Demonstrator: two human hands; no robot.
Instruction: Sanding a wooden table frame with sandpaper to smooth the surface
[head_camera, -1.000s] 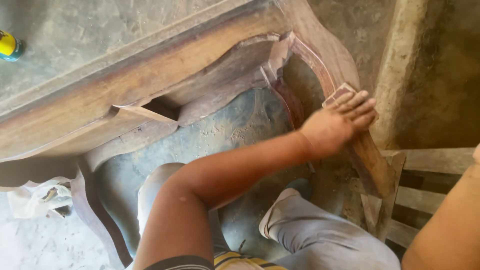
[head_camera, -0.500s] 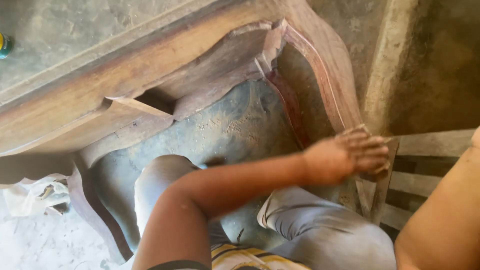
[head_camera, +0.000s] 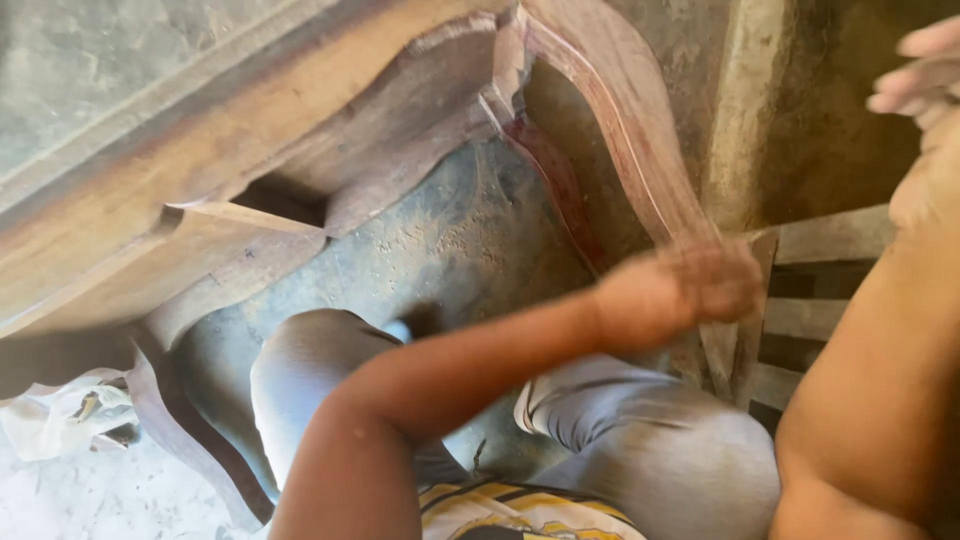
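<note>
Big wooden table (head_camera: 250, 150) fills the upper left, its curved leg (head_camera: 620, 130) running down to center right. Left hand (head_camera: 690, 285) has slid down the leg to the lower end, blurred, pressed flat. Right hand (head_camera: 925, 100) now hangs loosely apart, upper right.

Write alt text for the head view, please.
A left hand, blurred, presses on the curved wooden leg of a table. The right hand is raised at the frame's right edge, fingers loose.

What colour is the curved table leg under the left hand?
Reddish-brown bare wood on the curved leg, head view.
</note>
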